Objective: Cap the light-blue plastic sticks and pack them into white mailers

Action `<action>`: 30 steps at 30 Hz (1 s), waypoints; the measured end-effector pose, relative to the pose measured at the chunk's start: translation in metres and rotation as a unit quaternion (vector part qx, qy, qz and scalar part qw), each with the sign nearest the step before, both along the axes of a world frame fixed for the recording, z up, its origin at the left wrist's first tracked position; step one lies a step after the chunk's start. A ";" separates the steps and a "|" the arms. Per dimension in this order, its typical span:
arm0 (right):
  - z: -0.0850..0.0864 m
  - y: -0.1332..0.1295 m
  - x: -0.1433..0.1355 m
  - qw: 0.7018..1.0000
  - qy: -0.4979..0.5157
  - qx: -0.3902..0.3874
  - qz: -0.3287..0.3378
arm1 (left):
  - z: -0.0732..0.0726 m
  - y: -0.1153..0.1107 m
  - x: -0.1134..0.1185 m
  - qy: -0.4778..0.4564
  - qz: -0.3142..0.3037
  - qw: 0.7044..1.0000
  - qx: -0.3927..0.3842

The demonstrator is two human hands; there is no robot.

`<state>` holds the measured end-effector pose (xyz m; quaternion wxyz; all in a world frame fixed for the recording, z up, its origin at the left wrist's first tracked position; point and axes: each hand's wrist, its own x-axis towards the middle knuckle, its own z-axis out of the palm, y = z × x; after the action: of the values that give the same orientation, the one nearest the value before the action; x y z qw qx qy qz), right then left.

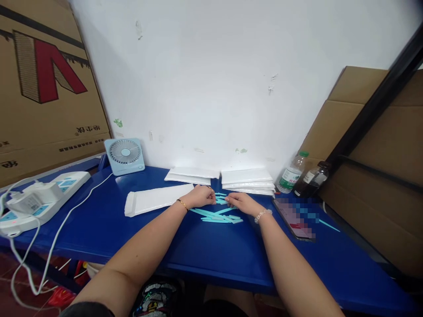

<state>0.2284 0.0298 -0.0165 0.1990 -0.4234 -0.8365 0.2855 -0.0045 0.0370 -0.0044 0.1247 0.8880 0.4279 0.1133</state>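
On blue tabletop (218,255), slim turquoise strips (218,219)

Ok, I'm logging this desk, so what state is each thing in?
Left hand: fingers bent, at the turquoise sticks
Right hand: fingers bent; grip unclear
Turquoise sticks: loose, in a jumble
Single white envelope: lying flat
Fan: standing; spinning unclear
Power strip: plugs inserted
Green-capped bottle: standing, capped
Dark bottle: standing, capped
Phone: lying flat, partly pixelated

Whether the hands (200,197) (243,203) hold turquoise strips (218,219) is hard to tell; phone (292,220) partly pixelated.
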 end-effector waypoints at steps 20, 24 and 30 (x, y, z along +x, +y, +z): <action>-0.005 0.016 0.041 0.990 -0.004 0.099 -0.096 | -0.006 0.012 -0.001 -0.051 0.065 0.996 0.035; -0.005 0.010 0.030 0.996 -0.076 0.039 -0.025 | -0.007 0.002 0.009 -0.035 -0.003 0.999 0.024; -0.006 0.009 0.021 0.997 -0.069 0.001 -0.015 | -0.011 -0.005 0.021 0.001 -0.047 0.999 0.010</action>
<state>0.2499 0.0392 -0.0228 0.1452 -0.4549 -0.8418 0.2517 0.0162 0.0321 -0.0151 0.1203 0.9085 0.3845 0.1110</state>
